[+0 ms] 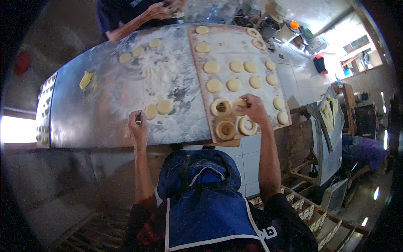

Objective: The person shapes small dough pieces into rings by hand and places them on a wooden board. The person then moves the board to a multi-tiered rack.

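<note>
The dough piece (237, 104) lies under the fingertips of the right hand (253, 107), at the left edge of the grip. That hand is bent over it palm down, thumb and fingers closed on its right side and hiding part of it; the forearm comes up nearly straight from below. Just left of the grip is a dough ring (213, 108), right beside the piece. Below the grip sits a pale dough ring (240, 126), and below and to the left a browner-looking ring (218, 130).

All of these are on a floured board (224, 50), where round dough discs (234, 85) stand in rows beyond the fingers, with more to the right of the wrist and two rings at the far right corner.

Well to the left of the grip, the left hand (137, 123) is raised at the near edge of the metal table (113, 96), forearm upright, fingers curled toward the thumb in a loop; whether anything small is pinched there cannot be told. Just to its right lie two dough discs (165, 106), touching. Farther off, up and left of that hand, is a yellow lump (86, 80). Across the table are a co-worker's hands (161, 10).
</note>
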